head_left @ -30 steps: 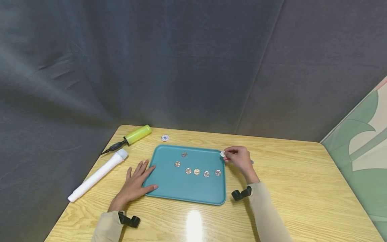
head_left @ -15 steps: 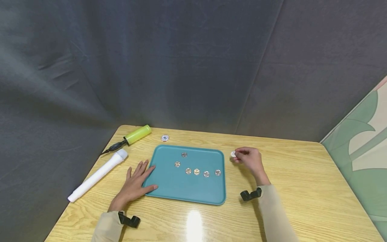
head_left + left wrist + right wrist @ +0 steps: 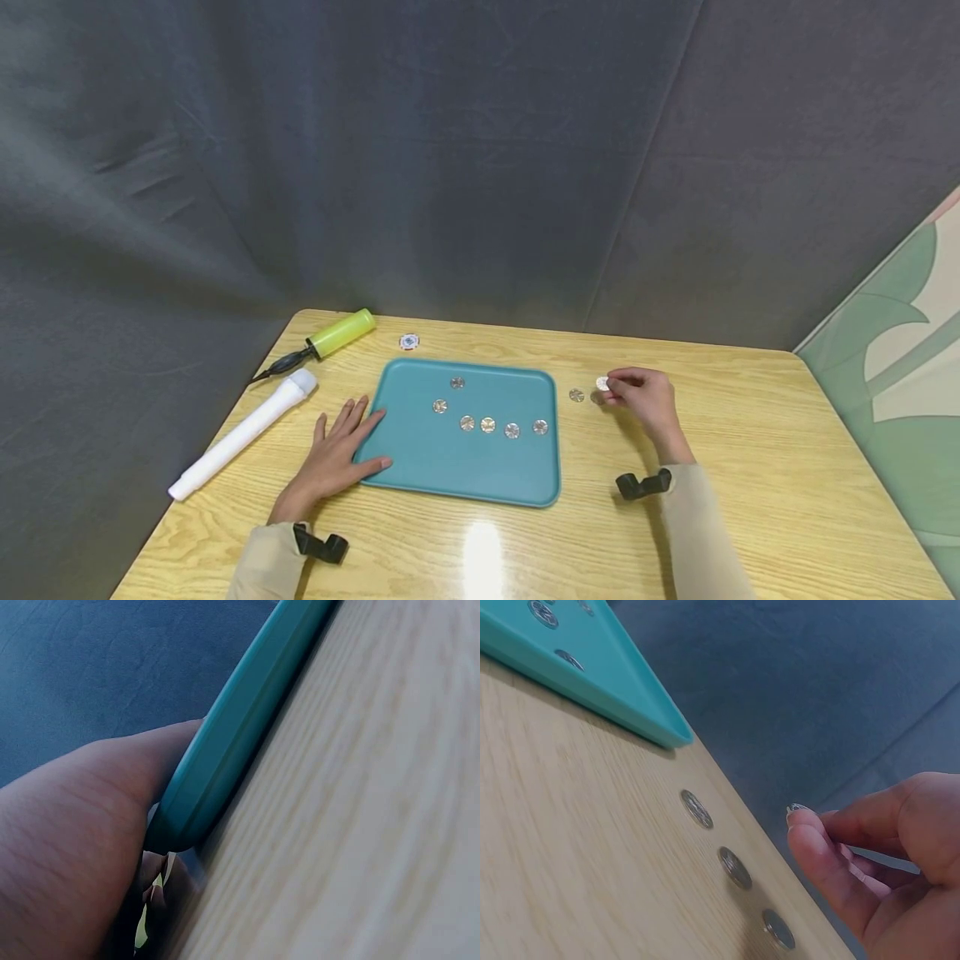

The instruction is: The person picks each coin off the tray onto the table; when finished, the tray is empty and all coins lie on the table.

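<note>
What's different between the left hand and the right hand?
The left hand has its fingers spread out, while the right hand pinches a silvery coin. The left hand touches the blue-green tray, but the right hand is up above the wooden table, to the right of the tray. Both have a black wrist device and a beige sleeve.

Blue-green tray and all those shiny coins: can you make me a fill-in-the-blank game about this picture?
1. On the blue-green rectangular tray lie ____ round metal coins.
2. The left hand touches the tray's ____ edge.
3. The right hand pinches a silvery round coin beyond the tray's ____ edge.
4. In the right wrist view, ____ coins lie on the pale wooden table.

Missing words: six; left; right; three.
</note>
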A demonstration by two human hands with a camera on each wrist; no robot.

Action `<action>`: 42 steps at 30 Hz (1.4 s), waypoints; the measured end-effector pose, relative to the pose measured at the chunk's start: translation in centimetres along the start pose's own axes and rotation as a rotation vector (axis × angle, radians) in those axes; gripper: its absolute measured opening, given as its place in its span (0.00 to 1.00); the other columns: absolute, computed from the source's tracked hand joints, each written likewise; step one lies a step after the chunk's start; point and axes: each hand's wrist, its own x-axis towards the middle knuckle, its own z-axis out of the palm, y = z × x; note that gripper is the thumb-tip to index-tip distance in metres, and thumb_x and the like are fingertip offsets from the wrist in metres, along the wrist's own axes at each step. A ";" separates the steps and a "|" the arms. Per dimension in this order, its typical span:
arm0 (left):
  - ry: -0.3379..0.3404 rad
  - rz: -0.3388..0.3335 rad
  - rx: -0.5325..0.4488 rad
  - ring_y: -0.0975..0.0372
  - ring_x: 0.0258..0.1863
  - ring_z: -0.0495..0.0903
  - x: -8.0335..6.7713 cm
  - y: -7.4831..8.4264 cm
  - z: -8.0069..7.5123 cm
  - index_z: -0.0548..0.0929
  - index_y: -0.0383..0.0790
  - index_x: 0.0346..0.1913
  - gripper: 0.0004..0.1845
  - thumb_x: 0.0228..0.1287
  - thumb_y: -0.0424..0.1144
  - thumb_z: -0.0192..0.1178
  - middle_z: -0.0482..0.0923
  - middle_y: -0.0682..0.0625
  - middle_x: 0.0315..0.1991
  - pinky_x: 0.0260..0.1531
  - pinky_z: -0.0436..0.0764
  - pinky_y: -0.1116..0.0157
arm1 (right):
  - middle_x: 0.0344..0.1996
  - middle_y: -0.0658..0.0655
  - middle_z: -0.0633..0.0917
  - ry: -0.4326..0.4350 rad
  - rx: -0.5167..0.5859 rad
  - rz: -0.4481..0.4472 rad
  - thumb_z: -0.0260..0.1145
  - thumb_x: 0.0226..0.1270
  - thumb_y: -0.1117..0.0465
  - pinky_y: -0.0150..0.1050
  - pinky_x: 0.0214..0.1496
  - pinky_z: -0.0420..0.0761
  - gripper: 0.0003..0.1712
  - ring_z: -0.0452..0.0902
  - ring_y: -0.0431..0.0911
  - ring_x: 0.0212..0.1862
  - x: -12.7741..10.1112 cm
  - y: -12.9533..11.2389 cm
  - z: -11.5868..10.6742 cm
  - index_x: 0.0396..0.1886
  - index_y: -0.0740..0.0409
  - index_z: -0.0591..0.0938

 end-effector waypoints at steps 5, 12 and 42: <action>-0.024 -0.015 -0.008 0.38 0.81 0.43 0.1 0.0 0.0 0.62 0.46 0.78 0.45 0.62 0.58 0.65 0.46 0.37 0.82 0.70 0.35 0.30 | 0.29 0.50 0.88 0.020 0.024 -0.004 0.61 0.70 0.72 0.31 0.37 0.88 0.19 0.86 0.33 0.28 0.0 0.2 -0.7 0.55 0.84 0.77; -0.020 -0.013 -0.018 0.37 0.80 0.43 0.1 0.1 0.0 0.62 0.45 0.78 0.45 0.62 0.58 0.65 0.46 0.37 0.82 0.70 0.35 0.29 | 0.29 0.49 0.88 0.030 0.015 0.002 0.60 0.71 0.72 0.29 0.38 0.87 0.19 0.85 0.31 0.29 0.1 0.6 -1.7 0.56 0.84 0.77; -0.025 -0.014 -0.005 0.38 0.80 0.44 0.0 -0.1 0.1 0.62 0.47 0.78 0.45 0.62 0.59 0.65 0.46 0.38 0.82 0.71 0.35 0.30 | 0.28 0.44 0.86 0.034 -0.017 0.105 0.57 0.74 0.71 0.30 0.40 0.87 0.21 0.86 0.32 0.30 -0.1 2.9 -4.8 0.59 0.83 0.73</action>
